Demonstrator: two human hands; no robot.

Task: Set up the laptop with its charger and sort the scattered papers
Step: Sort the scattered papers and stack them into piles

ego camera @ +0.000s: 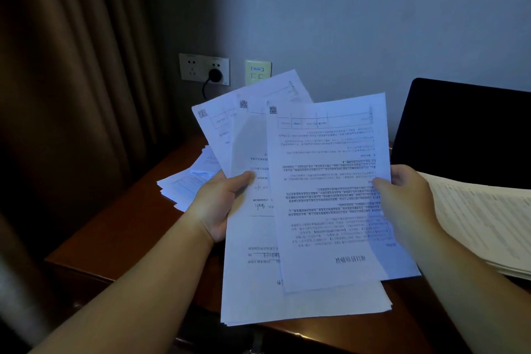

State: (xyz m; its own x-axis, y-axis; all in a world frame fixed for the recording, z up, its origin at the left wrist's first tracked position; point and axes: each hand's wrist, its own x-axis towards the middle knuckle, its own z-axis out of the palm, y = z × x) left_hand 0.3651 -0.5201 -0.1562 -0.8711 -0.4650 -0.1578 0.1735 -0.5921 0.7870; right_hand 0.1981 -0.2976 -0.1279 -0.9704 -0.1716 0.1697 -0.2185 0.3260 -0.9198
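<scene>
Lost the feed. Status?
Left hand grips fanned papers; right hand pinches top sheet. More papers on desk. Nothing blocking.

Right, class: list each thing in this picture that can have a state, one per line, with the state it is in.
Left hand: grips the fanned sheets, thumb on top.
Right hand: pinches the front sheet's edge.
Fanned sheets: held up, spread, print upside down.
Front sheet: held up, overlapping the others.
Loose papers: scattered on the desk.
Paper stack: lying at right.
Laptop: open, screen dark.
Plug: in the wall socket.

Bare desk (120, 238) lies left, behind it loose papers (184, 184).
</scene>
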